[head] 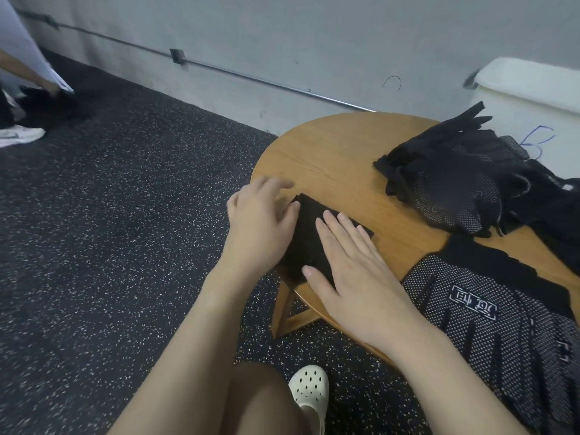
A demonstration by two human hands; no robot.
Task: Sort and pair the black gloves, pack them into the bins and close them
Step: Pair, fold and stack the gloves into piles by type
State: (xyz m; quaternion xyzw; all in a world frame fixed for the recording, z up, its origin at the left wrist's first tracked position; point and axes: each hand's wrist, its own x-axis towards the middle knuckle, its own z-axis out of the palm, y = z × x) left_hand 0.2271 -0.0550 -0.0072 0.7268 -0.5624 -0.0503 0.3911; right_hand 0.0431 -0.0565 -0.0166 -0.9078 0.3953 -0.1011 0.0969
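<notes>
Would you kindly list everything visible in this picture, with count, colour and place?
folded glove bundle: one, black, near left edge of the table, under both hands
glove pile: one heap, count unclear, black with white dots, far right of the table
flat dotted gloves: count unclear, black with white dots and a white label, near right edge
table: one, round, wood
bin: one, white, blue marking, behind the table by the wall
floor: dark, speckled
conduit: one, grey, along the wall
clog: one, cream, on the floor below
another person: far left, only partly in view
left hand: touches the bundle's left edge
right hand: flat, presses on the bundle
</notes>
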